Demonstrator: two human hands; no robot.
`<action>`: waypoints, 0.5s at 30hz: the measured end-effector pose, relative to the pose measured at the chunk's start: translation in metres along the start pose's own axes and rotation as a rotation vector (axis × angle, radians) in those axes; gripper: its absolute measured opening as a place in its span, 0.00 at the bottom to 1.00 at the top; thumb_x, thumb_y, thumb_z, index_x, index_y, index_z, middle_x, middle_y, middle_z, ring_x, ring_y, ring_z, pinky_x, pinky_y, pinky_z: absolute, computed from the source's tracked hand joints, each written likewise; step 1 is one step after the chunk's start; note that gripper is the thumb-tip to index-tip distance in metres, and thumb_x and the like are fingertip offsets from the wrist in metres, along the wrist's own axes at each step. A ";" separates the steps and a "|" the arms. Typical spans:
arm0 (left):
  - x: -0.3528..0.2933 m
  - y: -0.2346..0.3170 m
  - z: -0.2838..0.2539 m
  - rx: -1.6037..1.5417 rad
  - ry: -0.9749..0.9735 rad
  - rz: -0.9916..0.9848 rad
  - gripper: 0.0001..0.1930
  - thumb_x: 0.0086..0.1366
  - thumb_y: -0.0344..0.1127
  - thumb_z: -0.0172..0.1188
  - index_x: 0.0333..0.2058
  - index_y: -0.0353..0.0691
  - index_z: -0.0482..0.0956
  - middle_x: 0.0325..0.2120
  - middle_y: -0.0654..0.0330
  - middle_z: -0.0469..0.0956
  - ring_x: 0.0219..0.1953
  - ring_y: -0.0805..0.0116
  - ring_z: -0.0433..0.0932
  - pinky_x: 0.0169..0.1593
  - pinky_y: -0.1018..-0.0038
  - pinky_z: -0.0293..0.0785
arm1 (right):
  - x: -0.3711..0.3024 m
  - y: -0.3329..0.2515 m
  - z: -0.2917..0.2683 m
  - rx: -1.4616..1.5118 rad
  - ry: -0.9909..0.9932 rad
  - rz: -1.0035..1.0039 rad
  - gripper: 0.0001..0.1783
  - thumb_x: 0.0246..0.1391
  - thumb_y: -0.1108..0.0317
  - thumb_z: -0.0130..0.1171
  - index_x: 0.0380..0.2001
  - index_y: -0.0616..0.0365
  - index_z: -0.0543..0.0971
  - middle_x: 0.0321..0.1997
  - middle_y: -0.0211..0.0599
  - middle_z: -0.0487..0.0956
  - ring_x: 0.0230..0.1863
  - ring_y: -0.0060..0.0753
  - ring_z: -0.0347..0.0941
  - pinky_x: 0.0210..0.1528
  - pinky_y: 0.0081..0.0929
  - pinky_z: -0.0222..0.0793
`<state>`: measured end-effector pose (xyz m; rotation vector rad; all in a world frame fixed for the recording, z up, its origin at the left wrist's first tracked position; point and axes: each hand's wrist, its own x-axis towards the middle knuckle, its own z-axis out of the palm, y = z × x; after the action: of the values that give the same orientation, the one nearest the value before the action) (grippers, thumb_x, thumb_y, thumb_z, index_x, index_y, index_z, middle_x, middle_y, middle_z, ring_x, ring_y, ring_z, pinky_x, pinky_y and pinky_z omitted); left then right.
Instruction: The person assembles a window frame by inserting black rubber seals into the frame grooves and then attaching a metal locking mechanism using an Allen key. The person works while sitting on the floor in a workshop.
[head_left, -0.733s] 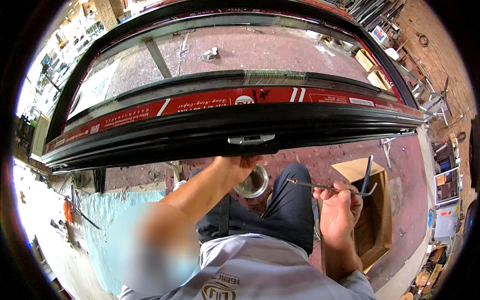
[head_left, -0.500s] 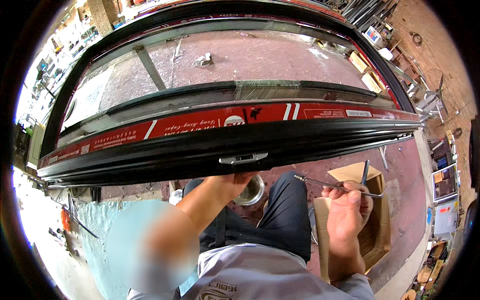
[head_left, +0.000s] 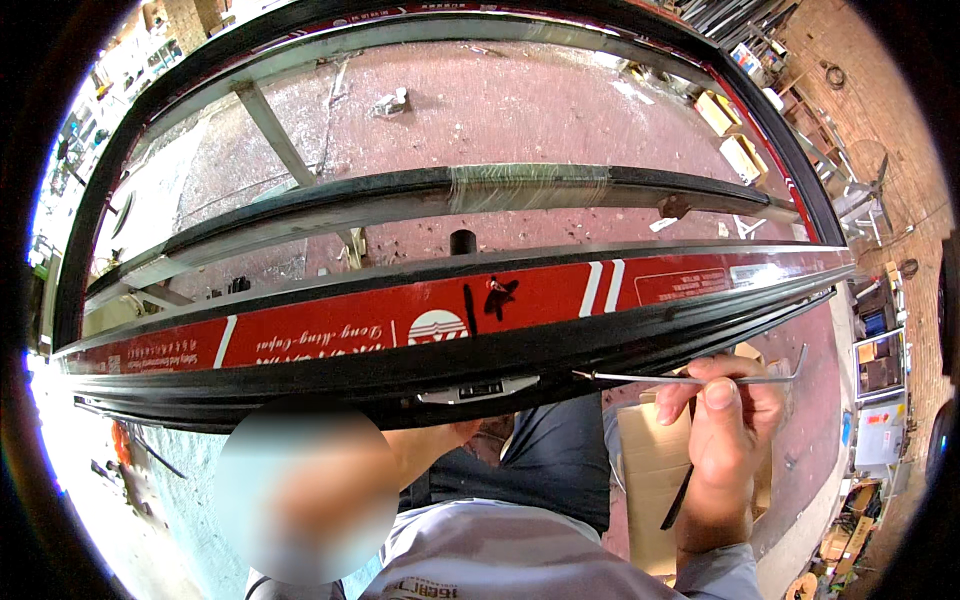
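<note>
A large black window frame (head_left: 330, 378), with red film printed along its inner face, spans the view in front of me. In its near rail sits a small silver lock fitting (head_left: 478, 389). My left hand (head_left: 458, 434) reaches under that rail, left of the fitting; its fingers are hidden. Between the thumb and fingers of my right hand (head_left: 730, 415) is a thin L-shaped hex key (head_left: 655, 379), held level. Its long end carries what looks like a small screw and points left, near the fitting. A dark, narrow strip (head_left: 678, 497) slants below the right hand.
Under the frame, a grey metal stand bar (head_left: 400, 193) is wrapped in clear film at its middle. A cardboard box (head_left: 648, 480) stands on the floor by my right leg. Clutter and a metal cabinet (head_left: 885, 432) line the right side.
The frame's near rail has come closer and tilted, showing more red film. My right hand has risen slightly, bringing the hex key level and its tip closer to the lock fitting.
</note>
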<state>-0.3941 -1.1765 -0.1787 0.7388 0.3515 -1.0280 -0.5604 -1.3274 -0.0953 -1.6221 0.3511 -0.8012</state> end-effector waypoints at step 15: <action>-0.004 -0.005 0.003 -0.028 -0.051 -0.068 0.15 0.67 0.46 0.56 0.44 0.42 0.80 0.41 0.56 0.83 0.41 0.62 0.83 0.45 0.67 0.83 | 0.010 -0.007 0.012 -0.099 0.020 0.021 0.20 0.59 0.56 0.63 0.35 0.66 0.75 0.26 0.47 0.76 0.18 0.34 0.73 0.22 0.28 0.70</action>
<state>-0.4008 -1.1775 -0.1767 0.6785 0.3484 -1.1025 -0.5462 -1.3231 -0.0857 -1.7010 0.4277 -0.7948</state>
